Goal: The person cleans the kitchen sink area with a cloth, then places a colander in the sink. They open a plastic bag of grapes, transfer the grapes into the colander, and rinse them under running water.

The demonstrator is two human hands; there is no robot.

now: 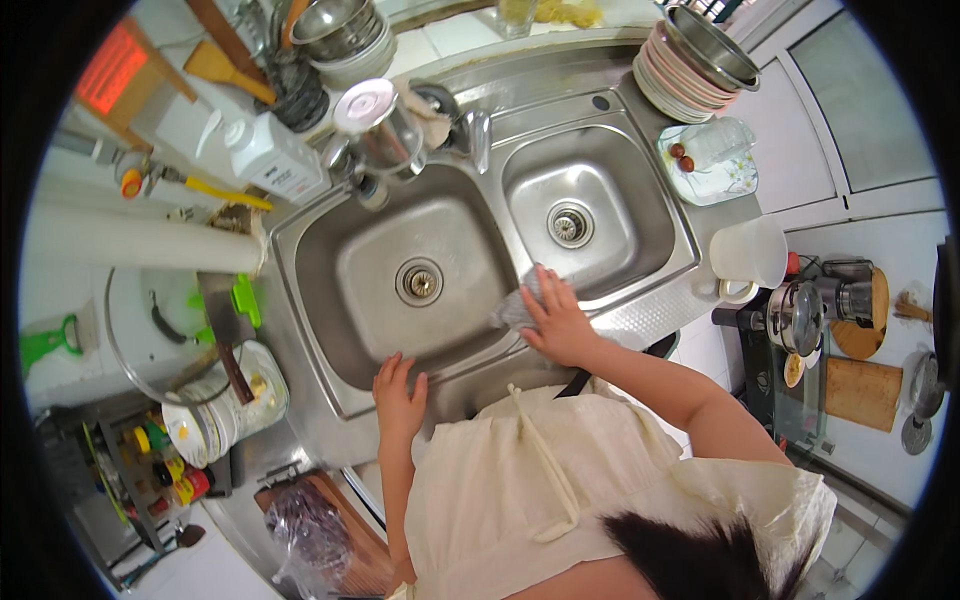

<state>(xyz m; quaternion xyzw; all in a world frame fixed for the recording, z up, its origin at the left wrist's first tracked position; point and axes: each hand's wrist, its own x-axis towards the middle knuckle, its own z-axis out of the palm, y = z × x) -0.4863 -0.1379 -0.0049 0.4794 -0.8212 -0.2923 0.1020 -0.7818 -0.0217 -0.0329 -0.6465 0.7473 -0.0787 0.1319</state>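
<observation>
A grey cloth (518, 308) lies bunched on the near end of the divider between the two sink basins. Over it my right hand (560, 320) presses down and holds it, with the fingers stretched forward. At the near rim of the larger left basin (375, 250), my left hand (400, 395) rests with its fingers apart and nothing in them. The smaller right basin (625, 225) has a round metal drain (570, 225), and the left one has a similar drain (420, 282). The faucet (478, 140) stands behind the divider.
Stacked bowls and plates (685, 75) stand at the back right, by a floral tray (735, 180) and a white pitcher (748, 252). A white jug (275, 155) is at the back left. Plates (215, 420), a cleaver (222, 315) and a glass lid (120, 330) sit left.
</observation>
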